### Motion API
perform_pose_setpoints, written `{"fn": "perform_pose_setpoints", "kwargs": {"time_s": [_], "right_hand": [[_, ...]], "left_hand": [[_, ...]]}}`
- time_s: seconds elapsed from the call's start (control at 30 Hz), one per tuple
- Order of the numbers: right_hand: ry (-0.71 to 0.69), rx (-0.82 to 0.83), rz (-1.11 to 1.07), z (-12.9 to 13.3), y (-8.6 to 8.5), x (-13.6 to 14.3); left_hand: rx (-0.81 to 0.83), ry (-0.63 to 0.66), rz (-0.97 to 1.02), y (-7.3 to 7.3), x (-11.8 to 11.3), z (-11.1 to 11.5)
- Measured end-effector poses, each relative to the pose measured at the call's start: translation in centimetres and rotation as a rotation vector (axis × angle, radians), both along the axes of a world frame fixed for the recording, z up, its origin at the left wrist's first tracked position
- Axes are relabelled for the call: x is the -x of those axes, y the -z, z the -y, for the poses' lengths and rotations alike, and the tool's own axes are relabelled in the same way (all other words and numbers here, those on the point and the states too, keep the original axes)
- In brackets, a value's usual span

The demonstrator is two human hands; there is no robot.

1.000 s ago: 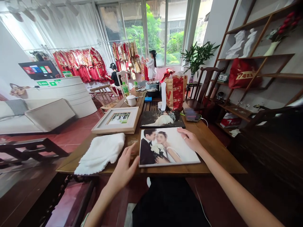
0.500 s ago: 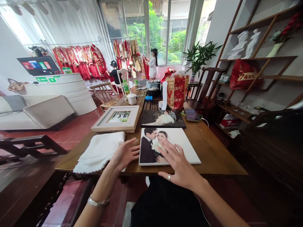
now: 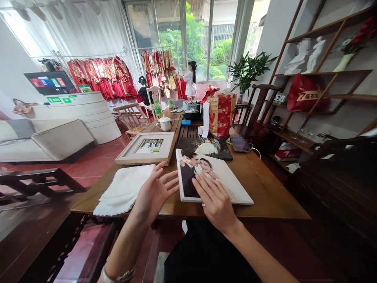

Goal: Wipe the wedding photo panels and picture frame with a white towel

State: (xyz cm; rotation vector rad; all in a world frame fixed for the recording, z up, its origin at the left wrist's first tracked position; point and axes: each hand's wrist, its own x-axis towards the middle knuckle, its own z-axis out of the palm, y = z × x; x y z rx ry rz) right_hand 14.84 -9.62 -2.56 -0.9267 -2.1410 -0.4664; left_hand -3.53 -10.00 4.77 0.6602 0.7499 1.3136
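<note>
Overlapping photo panel point(image 3: 229, 177): right hand point(image 3: 217, 204), fingers straight; cannot tell whether gripping.
Left hand point(image 3: 156, 193): open, fingertips near panel's left edge.

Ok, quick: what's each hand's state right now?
Left hand: open, fingers spread, at the left edge of the photo panel; contact unclear.
Right hand: open, fingers extended over the photo panel, not gripping it.

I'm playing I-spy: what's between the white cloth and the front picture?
In the head view: the left hand, open, and some wooden table.
</note>
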Motion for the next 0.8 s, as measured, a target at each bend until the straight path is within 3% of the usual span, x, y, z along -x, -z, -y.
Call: {"fn": "perform_pose_setpoints", "kwargs": {"time_s": [0.17, 0.27, 0.37, 0.47, 0.53, 0.63, 0.8], "right_hand": [[-0.081, -0.066, -0.324, -0.4, -1.6, -2.0], [0.100, -0.029, -0.600, -0.2, -2.9, -3.2], [0.290, 0.025, -0.971, 0.0, -4.5, -3.7], [0.136, 0.048, -1.381, -0.1, -5.9, -3.7], [-0.015, 0.100, -1.557, -0.2, -6.5, -3.6], [-0.096, 0.199, -1.680, -0.3, -6.6, -3.4], [-0.114, 0.330, -1.767, -0.1, -5.0, -2.9]], "left_hand": [[-0.056, 0.094, 0.042, 2.5, -1.7, -0.1], [0.004, 0.107, 0.011, 4.6, -3.1, -0.5], [0.018, 0.011, -0.064, 6.3, -4.4, -1.3], [0.019, -0.049, -0.130, 7.3, -5.5, -2.0], [-0.004, -0.016, -0.140, 7.6, -6.3, -2.2], [-0.083, -0.005, -0.079, 7.9, -7.5, -2.1], [-0.118, -0.252, -0.100, 7.6, -7.6, -1.8]]}}
